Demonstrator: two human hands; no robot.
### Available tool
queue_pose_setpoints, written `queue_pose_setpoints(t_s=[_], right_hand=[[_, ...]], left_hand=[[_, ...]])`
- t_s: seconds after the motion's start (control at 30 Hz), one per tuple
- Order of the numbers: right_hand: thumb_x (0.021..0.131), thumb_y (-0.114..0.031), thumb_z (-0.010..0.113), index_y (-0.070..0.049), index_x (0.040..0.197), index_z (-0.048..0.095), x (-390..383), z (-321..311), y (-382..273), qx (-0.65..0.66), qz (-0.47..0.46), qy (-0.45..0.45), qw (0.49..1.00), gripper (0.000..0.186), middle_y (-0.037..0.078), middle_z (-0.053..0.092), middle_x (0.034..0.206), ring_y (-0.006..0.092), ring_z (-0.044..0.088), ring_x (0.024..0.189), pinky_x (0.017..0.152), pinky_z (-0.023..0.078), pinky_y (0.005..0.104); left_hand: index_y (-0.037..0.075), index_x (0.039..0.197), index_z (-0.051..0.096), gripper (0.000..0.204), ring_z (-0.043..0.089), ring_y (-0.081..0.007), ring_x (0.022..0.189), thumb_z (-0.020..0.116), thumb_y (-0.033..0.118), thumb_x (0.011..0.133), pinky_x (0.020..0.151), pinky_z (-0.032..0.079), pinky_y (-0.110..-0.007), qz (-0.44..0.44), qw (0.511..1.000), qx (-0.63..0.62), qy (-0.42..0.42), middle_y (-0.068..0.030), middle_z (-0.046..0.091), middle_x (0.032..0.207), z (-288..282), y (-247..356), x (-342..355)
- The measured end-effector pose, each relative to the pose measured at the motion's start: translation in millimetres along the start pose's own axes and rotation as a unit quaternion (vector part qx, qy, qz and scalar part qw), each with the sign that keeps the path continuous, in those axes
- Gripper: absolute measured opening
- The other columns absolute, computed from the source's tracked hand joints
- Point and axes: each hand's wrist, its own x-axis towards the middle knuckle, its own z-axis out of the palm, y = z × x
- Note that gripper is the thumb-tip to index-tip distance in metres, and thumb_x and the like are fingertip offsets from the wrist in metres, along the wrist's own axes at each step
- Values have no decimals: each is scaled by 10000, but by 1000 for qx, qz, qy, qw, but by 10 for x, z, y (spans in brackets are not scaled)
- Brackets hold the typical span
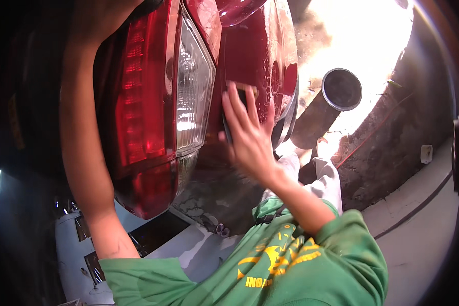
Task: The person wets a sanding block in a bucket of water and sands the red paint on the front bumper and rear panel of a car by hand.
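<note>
My right hand [250, 127] lies with its fingers spread over a small flat dark pad [247, 88] with a tan edge, pressing it against a glossy red car body panel [244, 51]. Most of the pad is hidden under the fingers. Beside it is the car's tail light [145, 97], with red lenses and a clear section. My left arm reaches up along the tail light's left side. The left hand [104, 18] is at the top edge of the view, by a dark part of the car, its fingers out of sight.
A grey open-topped cylinder [341, 89] stands on the floor to the right, near my feet. A thin red line [372, 135] runs along the floor beyond it. A pale cabinet [71, 245] with tools is at lower left. Small purple footwear [222, 230] lies below the car.
</note>
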Motion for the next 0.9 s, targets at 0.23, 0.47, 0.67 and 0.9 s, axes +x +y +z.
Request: queue_pose_setpoints(t_s=[0.23, 0.47, 0.67, 0.9], right_hand=[[1009, -305, 483, -18, 1518, 369, 1503, -211, 1022, 176, 8, 158, 972, 595, 168, 311, 1621, 473, 253, 1479, 1147, 161, 717], [941, -240, 575, 2, 1526, 376, -151, 131, 287, 26, 56, 41, 997, 664, 160, 232, 1660, 421, 159, 1536, 1142, 78, 710], [1007, -282, 483, 34, 1478, 398, 1520, -107, 1275, 115, 25, 208, 971, 573, 199, 363, 1581, 487, 259, 1469, 1132, 228, 705], [961, -307, 567, -28, 1540, 363, 432, 11, 448, 31, 40, 84, 995, 675, 132, 254, 1653, 385, 186, 1535, 1156, 57, 709]], left_hand=[[47, 1079, 620, 373, 588, -117, 976, 721, -57, 735, 894, 478, -271, -102, 981, -158, -53, -16, 609, 1007, -7, -135, 157], [67, 1093, 604, 399, 595, -117, 999, 706, -79, 736, 905, 477, -279, -80, 996, 1, -28, -14, 611, 1010, 128, 151, 17], [111, 1211, 677, 306, 629, -155, 1110, 718, 134, 909, 965, 497, -291, -38, 991, 83, -93, -37, 658, 1192, 85, -190, 132], [76, 1246, 643, 349, 616, -117, 1118, 726, 105, 909, 985, 462, -270, -86, 988, 73, -106, -23, 655, 1203, -126, -165, 7]])
